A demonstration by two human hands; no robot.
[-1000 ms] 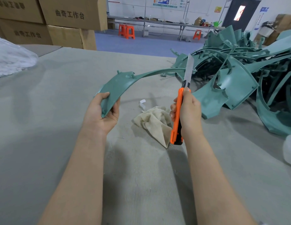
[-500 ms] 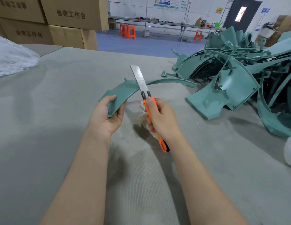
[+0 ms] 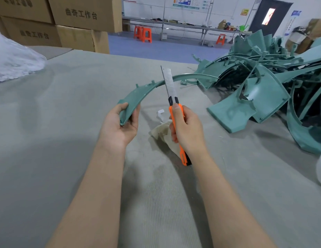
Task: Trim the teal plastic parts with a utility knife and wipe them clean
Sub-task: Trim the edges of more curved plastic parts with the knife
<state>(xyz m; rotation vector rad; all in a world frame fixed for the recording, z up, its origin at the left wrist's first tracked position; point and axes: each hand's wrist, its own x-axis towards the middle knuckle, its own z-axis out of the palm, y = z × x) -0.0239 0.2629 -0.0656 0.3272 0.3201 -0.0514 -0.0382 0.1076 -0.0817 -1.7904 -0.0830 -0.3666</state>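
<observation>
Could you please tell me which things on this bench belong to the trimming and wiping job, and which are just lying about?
For the job:
curved teal part in the left hand
utility knife in the right hand
cloth
pile of teal parts

Lying about:
cardboard boxes
white plastic heap
small white scrap
orange stools

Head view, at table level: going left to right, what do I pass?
Across the table: white bagged heap → left hand gripping the teal part → right hand gripping the utility knife → pile of teal parts.
</observation>
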